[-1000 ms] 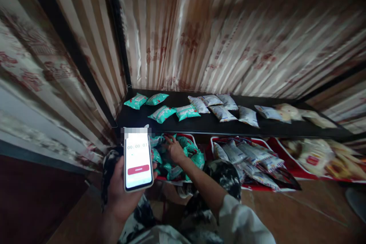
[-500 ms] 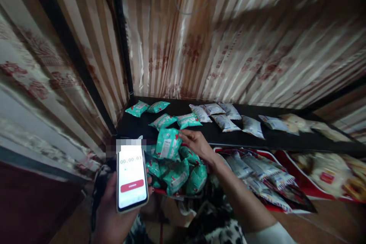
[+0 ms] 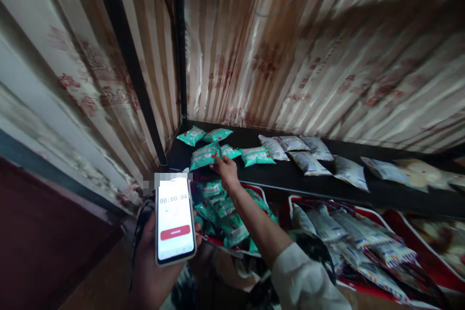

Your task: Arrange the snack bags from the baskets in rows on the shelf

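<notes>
Here, gripping a teal, pillow-shaped plastic packet (image 3: 204,157) by its right end near the frame's centre, with the pinched fingers of the right hand (image 3: 228,172); holding it over a flat black shelf (image 3: 276,175), cannot tell whether touching; hiding part of another teal packet (image 3: 231,151); reaching above a red, white-rimmed basket (image 3: 214,241) of teal packets (image 3: 233,230) at lower centre; at lower left, clasping a lit, rectangular phone (image 3: 175,218) in the curled left hand (image 3: 159,273)

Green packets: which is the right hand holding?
The front left packet at the shelf: the right hand grips its right end. The others lie on the shelf or in the basket.
</notes>
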`<state>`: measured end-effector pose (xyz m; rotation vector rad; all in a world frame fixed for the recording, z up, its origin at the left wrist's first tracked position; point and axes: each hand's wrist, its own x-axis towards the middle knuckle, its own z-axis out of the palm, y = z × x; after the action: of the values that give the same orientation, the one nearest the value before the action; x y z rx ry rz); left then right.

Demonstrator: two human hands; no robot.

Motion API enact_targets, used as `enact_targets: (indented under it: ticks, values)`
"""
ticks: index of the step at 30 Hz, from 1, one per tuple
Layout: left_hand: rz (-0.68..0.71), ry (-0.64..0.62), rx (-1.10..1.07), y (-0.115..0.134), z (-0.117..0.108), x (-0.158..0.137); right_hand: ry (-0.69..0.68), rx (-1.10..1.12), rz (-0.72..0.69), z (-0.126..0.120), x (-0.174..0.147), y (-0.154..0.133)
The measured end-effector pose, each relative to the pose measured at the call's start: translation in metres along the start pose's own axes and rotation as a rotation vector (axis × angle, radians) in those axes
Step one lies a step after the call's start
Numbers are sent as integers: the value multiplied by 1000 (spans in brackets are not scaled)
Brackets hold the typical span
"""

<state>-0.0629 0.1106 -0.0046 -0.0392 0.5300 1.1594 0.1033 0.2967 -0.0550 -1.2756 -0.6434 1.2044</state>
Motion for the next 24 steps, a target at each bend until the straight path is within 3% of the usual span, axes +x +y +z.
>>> enact_targets:
  ticks: [5, 9, 13, 19, 24]
  values:
    - [7, -51, 6, 2, -10, -3, 66, 121, 85, 11, 0, 18]
    - [-1, -194, -8, 4, -16, -3, 176, 104, 60, 10, 12, 16]
    - [-22, -271, -26, 8, -19, -2, 170, 70, 46, 10, 18, 15]
    - [11, -235, -7, 7, -17, -3, 144, 61, 76, 11, 19, 17]
    - [84, -77, 80, 4, -14, -6, 122, 100, 108, 11, 24, 10]
